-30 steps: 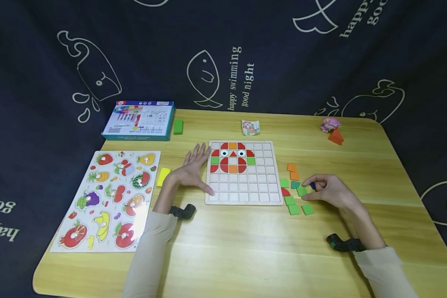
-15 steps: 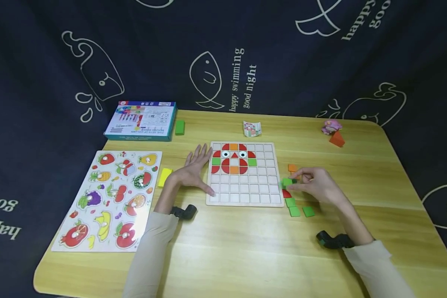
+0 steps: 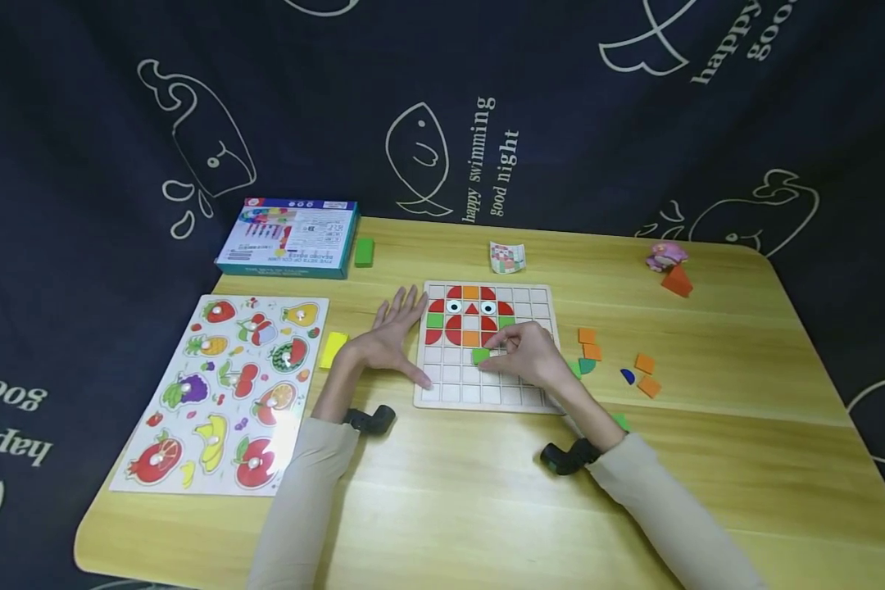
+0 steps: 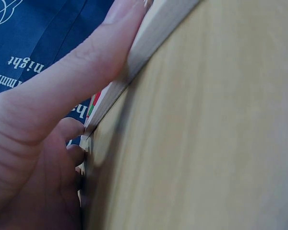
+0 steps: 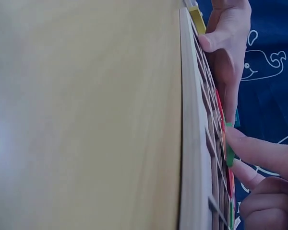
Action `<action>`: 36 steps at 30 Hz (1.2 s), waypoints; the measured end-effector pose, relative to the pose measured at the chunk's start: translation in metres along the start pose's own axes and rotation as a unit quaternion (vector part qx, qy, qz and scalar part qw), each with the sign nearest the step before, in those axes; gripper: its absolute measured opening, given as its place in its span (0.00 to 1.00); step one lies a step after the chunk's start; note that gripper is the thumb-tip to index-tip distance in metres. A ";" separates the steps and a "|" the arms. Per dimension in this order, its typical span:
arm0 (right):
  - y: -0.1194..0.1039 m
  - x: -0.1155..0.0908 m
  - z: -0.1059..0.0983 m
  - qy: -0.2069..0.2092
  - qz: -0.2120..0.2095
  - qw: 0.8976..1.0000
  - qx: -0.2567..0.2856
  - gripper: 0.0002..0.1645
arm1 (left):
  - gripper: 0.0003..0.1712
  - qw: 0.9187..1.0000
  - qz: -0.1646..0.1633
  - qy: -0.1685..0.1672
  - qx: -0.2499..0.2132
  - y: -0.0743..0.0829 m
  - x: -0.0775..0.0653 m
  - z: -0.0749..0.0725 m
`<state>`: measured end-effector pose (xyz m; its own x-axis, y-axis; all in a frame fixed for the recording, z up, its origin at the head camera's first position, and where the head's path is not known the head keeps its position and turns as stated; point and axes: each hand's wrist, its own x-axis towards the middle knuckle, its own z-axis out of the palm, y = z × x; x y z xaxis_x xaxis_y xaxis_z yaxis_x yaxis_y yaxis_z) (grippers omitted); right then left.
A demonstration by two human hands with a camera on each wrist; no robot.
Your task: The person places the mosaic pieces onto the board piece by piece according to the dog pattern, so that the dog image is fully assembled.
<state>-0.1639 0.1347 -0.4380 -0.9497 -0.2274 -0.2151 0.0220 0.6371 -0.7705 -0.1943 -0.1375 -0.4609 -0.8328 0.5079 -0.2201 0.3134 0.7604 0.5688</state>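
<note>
A square wooden grid board point(image 3: 453, 393) lies mid-table, its upper left part filled with red, orange, green and eye-printed tiles. My left hand point(image 3: 383, 344) is spread along its left side, thumb at the lower left corner and fingertips near the upper left edge. In the left wrist view the thumb point(image 4: 86, 62) lies along the board's side. Over the board, my right hand point(image 3: 527, 352) pinches a green square tile point(image 3: 481, 356) between thumb and fingers, just below the filled rows. The right wrist view shows this tile point(image 5: 229, 148) standing proud of the grid.
Loose orange tiles point(image 3: 645, 363) and a blue half-round tile point(image 3: 628, 376) lie right of the board. A fruit puzzle point(image 3: 224, 389), a box point(image 3: 288, 238) and a yellow block point(image 3: 333, 350) stand left. Behind are a picture card point(image 3: 507, 257) and a purple toy point(image 3: 666, 256).
The right hand has picked up the green tile from the loose tiles and carried it left over the board. The left hand keeps its place.
</note>
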 end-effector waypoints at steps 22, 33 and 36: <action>0.000 0.008 0.009 -0.012 0.003 0.999 0.048 0.13 | 0.87 1.000 -0.004 -0.005 0.002 0.001 0.002 -0.001; 0.064 -0.068 -0.094 -0.040 0.004 0.999 -0.028 0.24 | 0.86 1.000 -0.003 -0.005 -0.013 0.004 0.000 -0.002; 0.094 -0.092 -0.107 -0.080 0.015 0.997 -0.017 0.27 | 0.86 1.000 0.000 -0.002 -0.014 0.004 0.000 -0.002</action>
<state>-0.1076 0.2949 -0.4265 -0.8865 -0.3210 -0.3333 0.0369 0.6690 -0.7424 -0.1940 -0.1359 -0.4569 -0.8308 0.5094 -0.2242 0.2995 0.7488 0.5913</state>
